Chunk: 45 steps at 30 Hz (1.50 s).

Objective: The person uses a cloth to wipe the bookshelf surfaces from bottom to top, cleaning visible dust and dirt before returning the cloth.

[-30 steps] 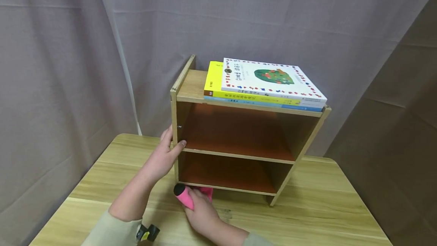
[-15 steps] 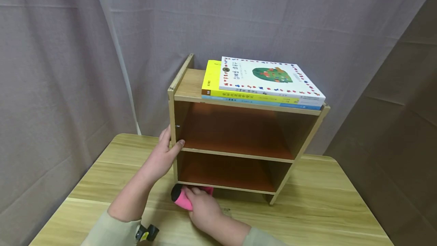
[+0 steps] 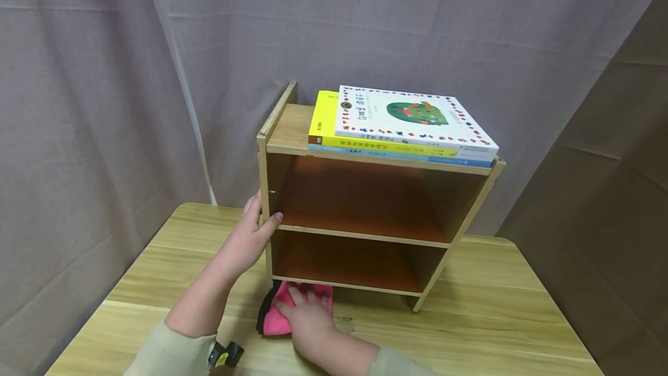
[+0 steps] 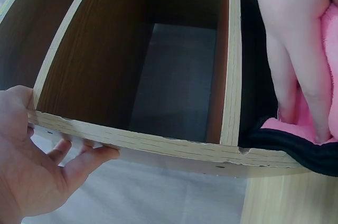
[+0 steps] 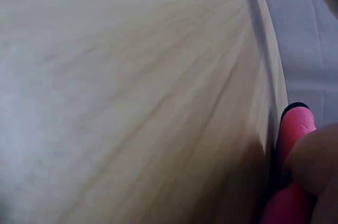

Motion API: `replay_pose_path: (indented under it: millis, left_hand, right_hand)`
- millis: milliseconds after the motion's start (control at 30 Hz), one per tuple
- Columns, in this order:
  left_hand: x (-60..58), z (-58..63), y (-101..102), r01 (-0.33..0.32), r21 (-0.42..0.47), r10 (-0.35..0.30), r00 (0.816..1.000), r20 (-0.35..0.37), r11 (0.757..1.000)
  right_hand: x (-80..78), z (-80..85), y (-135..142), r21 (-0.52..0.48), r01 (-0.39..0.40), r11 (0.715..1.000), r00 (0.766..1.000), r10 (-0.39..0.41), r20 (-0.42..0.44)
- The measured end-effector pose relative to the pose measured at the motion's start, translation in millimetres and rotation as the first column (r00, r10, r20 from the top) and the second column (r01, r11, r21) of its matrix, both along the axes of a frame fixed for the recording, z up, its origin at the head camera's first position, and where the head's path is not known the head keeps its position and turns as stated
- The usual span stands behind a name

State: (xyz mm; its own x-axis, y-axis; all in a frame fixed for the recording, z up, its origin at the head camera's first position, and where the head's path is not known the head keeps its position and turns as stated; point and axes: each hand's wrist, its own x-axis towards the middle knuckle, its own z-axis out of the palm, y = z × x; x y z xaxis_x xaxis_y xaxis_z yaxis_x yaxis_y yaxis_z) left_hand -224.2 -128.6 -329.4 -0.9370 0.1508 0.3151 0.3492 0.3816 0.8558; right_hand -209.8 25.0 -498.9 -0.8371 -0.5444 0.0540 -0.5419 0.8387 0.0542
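Note:
A small wooden shelf [image 3: 365,238] with open compartments stands on the table. My left hand [image 3: 250,239] holds its left side panel, thumb on the front edge and fingers around the outer face; the left wrist view shows this hand [image 4: 47,166] at the panel. My right hand [image 3: 310,321] rests with spread fingers on a pink cloth [image 3: 275,322] with a black border, at the gap below the lowest board. Straight fingers press into the cloth [image 4: 301,123] in the left wrist view. The right wrist view catches only part of the pink cloth [image 5: 297,123] and hand.
Several books [image 3: 417,118] lie stacked on the shelf's top board, a white one uppermost, then a yellow and a blue one. The wooden table [image 3: 496,318] extends around the shelf. Grey curtains [image 3: 235,62] hang behind and at the sides.
My right hand has gone from gripping the bunched cloth to lying spread on it, and the cloth has flattened out toward the front left. The left hand keeps its hold on the panel.

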Motion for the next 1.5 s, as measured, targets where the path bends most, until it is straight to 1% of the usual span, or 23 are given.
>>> replay_pose_path:
  millis: [167, 267, 400, 467, 567, 700, 833, 967, 1233, 1267, 1367, 1500]
  left_hand:
    - [0.1, -0.4, -1, -0.006, 0.0, 0.006, 1.0, 0.017, 1.0]
    - [1.0, 0.6, 0, -0.009, -0.001, 0.009, 1.0, 0.023, 1.0]
    - [2.0, 2.0, 0, -0.005, 0.003, 0.005, 1.0, 0.014, 1.0]
    - [1.3, 1.6, 0, -0.004, 0.007, 0.004, 1.0, 0.006, 1.0]
    - [-2.2, -2.3, 0, -0.003, 0.015, 0.003, 1.0, 0.001, 1.0]
    - [-13.0, -14.6, -3, -0.014, 0.006, 0.014, 1.0, 0.007, 1.0]
    - [-21.6, -24.2, -6, -0.024, -0.007, 0.024, 1.0, 0.008, 1.0]
    - [-23.1, -26.6, -7, -0.028, -0.01, 0.028, 1.0, -0.01, 1.0]
    - [-22.3, -25.4, -8, -0.029, -0.02, 0.028, 0.999, -0.024, 0.999]
    - [-22.6, -25.5, -8, -0.027, -0.021, 0.026, 0.999, -0.029, 0.999]
    - [-22.7, -25.7, -7, -0.023, -0.019, 0.022, 0.999, -0.032, 1.0]
    - [-21.6, -25.6, -7, -0.016, -0.013, 0.016, 1.0, -0.027, 1.0]
  right_hand:
    - [-3.2, 4.2, 0, 0.039, -0.015, 0.999, 1.0, 0.016, -0.024]
    - [-4.9, 4.9, 0, 0.033, -0.03, 0.999, 0.999, 0.031, -0.043]
    - [-6.6, 4.7, 3, 0.022, -0.075, 0.997, 0.993, 0.077, -0.095]
    - [-7.7, 4.5, 6, 0.039, -0.103, 0.994, 0.986, 0.107, -0.125]
    - [-7.8, 5.0, 9, 0.063, -0.142, 0.988, 0.973, 0.151, -0.173]
    - [-5.8, 6.0, 14, 0.076, -0.179, 0.981, 0.954, 0.192, -0.231]
    - [-1.9, 7.8, 20, 0.116, -0.216, 0.97, 0.93, 0.24, -0.278]
    - [3.9, 9.4, 30, 0.149, -0.255, 0.955, 0.904, 0.29, -0.315]
    - [14.6, 10.9, 53, 0.098, -0.326, 0.94, 0.863, 0.338, -0.376]
    - [15.8, 11.4, 56, 0.095, -0.333, 0.938, 0.86, 0.343, -0.377]
    - [19.7, 14.6, 64, 0.072, -0.348, 0.935, 0.869, 0.351, -0.349]
    - [25.6, 19.6, 77, 0.043, -0.353, 0.935, 0.895, 0.35, -0.276]
